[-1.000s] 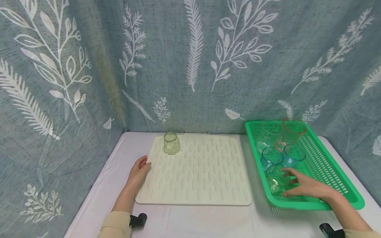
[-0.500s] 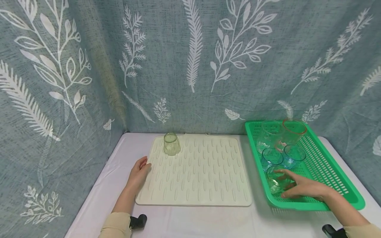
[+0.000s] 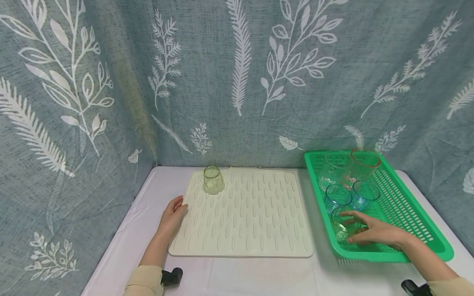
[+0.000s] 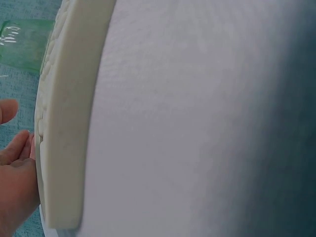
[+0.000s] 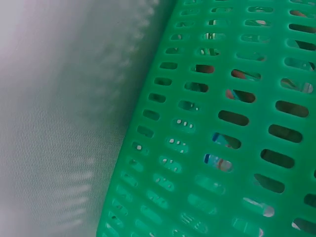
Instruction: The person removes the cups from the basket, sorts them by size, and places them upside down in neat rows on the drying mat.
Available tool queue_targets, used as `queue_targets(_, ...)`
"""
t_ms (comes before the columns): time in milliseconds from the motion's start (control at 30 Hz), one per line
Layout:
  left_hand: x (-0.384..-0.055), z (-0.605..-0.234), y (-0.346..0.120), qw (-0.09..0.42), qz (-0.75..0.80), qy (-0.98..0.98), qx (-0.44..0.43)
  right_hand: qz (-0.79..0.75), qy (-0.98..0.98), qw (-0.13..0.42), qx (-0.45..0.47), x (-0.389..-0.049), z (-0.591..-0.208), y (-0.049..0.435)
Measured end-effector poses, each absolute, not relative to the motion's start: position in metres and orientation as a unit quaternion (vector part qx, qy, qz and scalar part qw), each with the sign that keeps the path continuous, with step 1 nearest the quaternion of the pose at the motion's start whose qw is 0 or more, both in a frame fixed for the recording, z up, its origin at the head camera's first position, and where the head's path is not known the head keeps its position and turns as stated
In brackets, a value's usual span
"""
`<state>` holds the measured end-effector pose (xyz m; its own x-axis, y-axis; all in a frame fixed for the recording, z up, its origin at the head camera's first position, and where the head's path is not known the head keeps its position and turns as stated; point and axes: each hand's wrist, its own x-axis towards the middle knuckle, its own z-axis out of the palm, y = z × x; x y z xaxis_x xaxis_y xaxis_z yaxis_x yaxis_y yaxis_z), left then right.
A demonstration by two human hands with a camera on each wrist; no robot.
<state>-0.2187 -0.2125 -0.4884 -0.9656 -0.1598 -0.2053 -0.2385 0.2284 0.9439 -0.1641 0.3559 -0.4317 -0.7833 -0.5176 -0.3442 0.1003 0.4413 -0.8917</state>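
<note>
In the head view, my right hand (image 3: 374, 230) is inside the green plastic basket (image 3: 440, 246), its fingers and thumb around the right side of a pale green drinking glass (image 3: 340, 231). This glass stands at the basket's near left corner. My left hand (image 3: 172, 216) rests at the left edge of a cream drying mat (image 3: 244, 218), thumb apart from the fingers in the left wrist view and nothing lifted. On the mat's back left an olive green glass (image 3: 213, 181) stands upside down. The right wrist view shows mainly the basket's slotted wall (image 5: 197, 128).
Two blue-rimmed glasses, a left one (image 3: 337, 201) and a right one (image 3: 364, 197), stand behind the pale green glass. Farther back are a taller clear glass (image 3: 333, 172) and a red-rimmed glass (image 3: 361, 166). A leaf-patterned curtain (image 3: 207, 82) hangs behind the white-covered table (image 3: 237, 275).
My right fingers have reached farther left over the pale green glass, and the thumb has come slightly left. My left hand and the olive green glass have stayed in place.
</note>
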Motion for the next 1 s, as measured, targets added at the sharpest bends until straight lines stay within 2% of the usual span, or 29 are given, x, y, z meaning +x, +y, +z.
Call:
queue_targets(267, -0.220, -0.489, -0.213, 0.032, 0.615, 0.778, -0.125, -0.506, 0.806, 0.275, -0.134, -0.162, -0.426, 0.358)
queue_targets(600, -0.218, -0.488, -0.212, 0.031, 0.606, 0.785, -0.125, -0.534, 0.803, 0.248, -0.092, -0.159, -0.414, 0.358)
queue_targets(1000, -0.217, -0.487, -0.212, 0.031, 0.612, 0.780, -0.126, -0.562, 0.812, 0.142, -0.065, -0.153, -0.391, 0.332)
